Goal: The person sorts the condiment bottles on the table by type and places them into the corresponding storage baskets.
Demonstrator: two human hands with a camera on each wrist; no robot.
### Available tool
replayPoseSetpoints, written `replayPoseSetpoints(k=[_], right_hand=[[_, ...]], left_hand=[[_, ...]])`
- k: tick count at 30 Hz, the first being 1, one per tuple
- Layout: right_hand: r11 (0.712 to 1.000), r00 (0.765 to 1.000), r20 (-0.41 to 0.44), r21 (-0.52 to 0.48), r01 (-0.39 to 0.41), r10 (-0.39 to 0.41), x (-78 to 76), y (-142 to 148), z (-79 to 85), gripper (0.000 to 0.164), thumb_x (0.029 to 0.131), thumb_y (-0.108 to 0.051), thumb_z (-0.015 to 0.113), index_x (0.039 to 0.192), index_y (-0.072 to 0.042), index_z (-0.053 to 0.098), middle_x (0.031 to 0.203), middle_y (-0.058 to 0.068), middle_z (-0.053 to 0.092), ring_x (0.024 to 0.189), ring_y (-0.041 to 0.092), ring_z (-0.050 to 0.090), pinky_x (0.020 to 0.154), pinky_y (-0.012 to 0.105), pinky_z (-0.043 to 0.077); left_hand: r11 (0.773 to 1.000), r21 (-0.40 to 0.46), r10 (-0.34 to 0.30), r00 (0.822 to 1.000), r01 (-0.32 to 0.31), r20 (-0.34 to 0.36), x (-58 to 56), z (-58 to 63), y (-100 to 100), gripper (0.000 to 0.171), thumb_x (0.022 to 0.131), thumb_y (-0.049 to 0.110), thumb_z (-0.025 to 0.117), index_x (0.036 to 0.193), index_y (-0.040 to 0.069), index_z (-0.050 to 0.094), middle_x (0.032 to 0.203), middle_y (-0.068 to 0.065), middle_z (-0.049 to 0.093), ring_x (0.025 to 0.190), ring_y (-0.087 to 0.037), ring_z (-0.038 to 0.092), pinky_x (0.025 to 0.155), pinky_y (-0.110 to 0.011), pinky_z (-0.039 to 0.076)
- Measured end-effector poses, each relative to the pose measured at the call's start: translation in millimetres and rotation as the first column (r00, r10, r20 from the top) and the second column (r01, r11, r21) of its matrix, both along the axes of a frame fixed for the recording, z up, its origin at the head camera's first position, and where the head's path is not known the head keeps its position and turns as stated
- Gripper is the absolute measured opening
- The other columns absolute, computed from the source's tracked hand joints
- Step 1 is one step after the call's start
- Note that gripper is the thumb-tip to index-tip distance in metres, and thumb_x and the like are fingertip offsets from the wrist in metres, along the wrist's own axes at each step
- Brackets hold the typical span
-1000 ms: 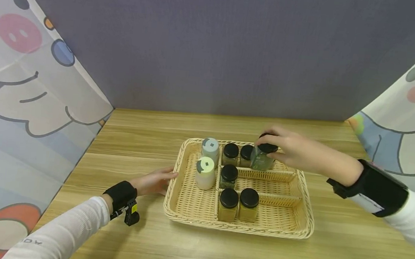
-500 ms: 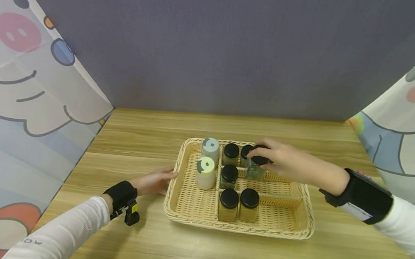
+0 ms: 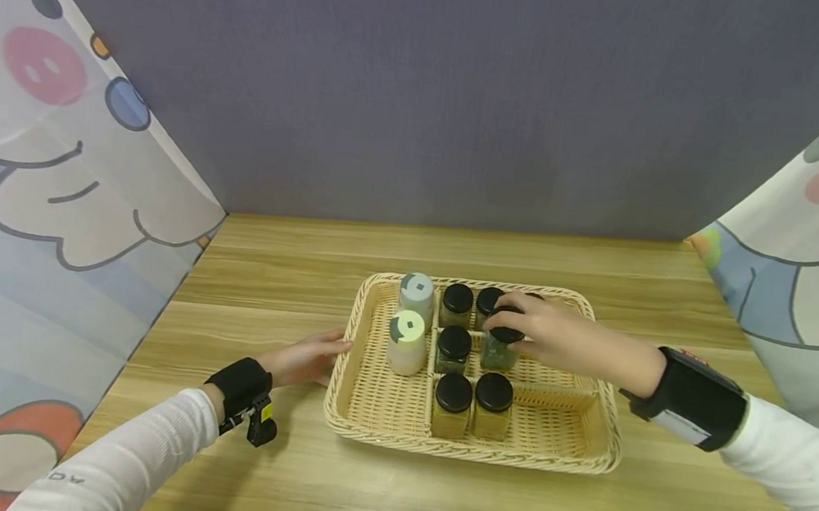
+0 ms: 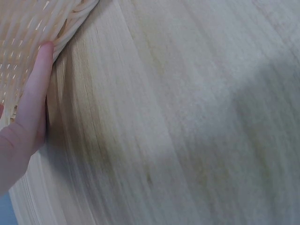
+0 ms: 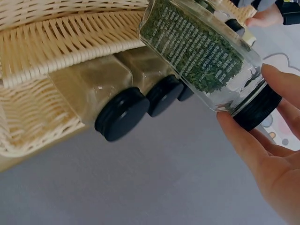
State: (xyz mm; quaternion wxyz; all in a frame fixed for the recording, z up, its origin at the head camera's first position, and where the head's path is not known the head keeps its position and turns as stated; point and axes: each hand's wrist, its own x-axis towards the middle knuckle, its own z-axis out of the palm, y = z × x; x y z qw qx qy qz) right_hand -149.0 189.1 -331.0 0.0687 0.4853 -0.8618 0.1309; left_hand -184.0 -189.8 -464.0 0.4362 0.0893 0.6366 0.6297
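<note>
My right hand [image 3: 553, 333] grips a glass spice jar [image 3: 496, 354] by its black lid, over the middle row of a divided wicker basket [image 3: 472, 452]. Dried green herbs and white print show on this jar in the right wrist view, where the fingers [image 5: 243, 140] and thumb pinch the lid. Just left of it stands another black-lidded jar [image 3: 453, 349]. Whether the held jar touches the basket floor, I cannot tell. At the basket's left end, my left hand [image 3: 305, 359] rests against the outer wall, one finger [image 4: 37, 84] straight along the weave.
Black-lidded jars [image 3: 458, 300] line the back row, one partly behind my right hand. Two jars of yellowish contents [image 3: 451, 408] stand in the front row. Two pale-topped bottles [image 3: 406, 346] fill part of the left compartment. Low wicker dividers [image 3: 551, 397] separate the rows.
My right hand has brought the herb jar leftward and nearer, from above the back row to the middle row. My left hand has stayed at the basket's side.
</note>
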Motion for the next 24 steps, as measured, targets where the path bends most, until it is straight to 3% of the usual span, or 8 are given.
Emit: replayPoseSetpoints(k=[3,11,24], right_hand=[[1.000,0.999,0.033,0.022,0.014,-0.015,-0.2,-1.1,-3.5,0.037,0.069,0.001,0.072,0.103,-0.006,0.061,0.105,0.019,0.053,0.075,0.024,0.059,0.059,0.027,0.050],[0.999,0.994,0.104,0.035,0.016,-0.020,-0.7,-4.5,-13.5,0.036,0.071,0.001,0.070,0.105,-0.005,0.060,0.106,0.020,0.053,0.087,0.028,0.057,0.067,0.030,0.051],[1.000,0.993,0.116,0.026,-0.009,0.006,-4.1,-5.7,-29.6,0.035,0.069,0.002,0.071,0.102,-0.006,0.061,0.102,0.015,0.053,0.079,0.022,0.058,0.063,0.025,0.050]], left_hand=[[1.000,-0.002,-0.001,1.000,0.001,-0.001,0.1,0.1,0.2,0.057,0.096,0.028,0.033,0.142,0.008,0.006,0.139,-0.022,0.027,0.124,-0.035,0.032,0.090,-0.051,0.038],[1.000,-0.007,-0.001,1.000,0.001,-0.005,1.0,0.3,0.6,0.058,0.096,0.029,0.033,0.142,0.007,0.005,0.140,-0.022,0.026,0.125,-0.036,0.030,0.090,-0.051,0.038],[1.000,-0.008,0.003,1.000,-0.003,0.001,0.6,0.2,0.0,0.058,0.096,0.029,0.034,0.142,0.009,0.006,0.140,-0.022,0.026,0.124,-0.036,0.032,0.090,-0.050,0.039]])
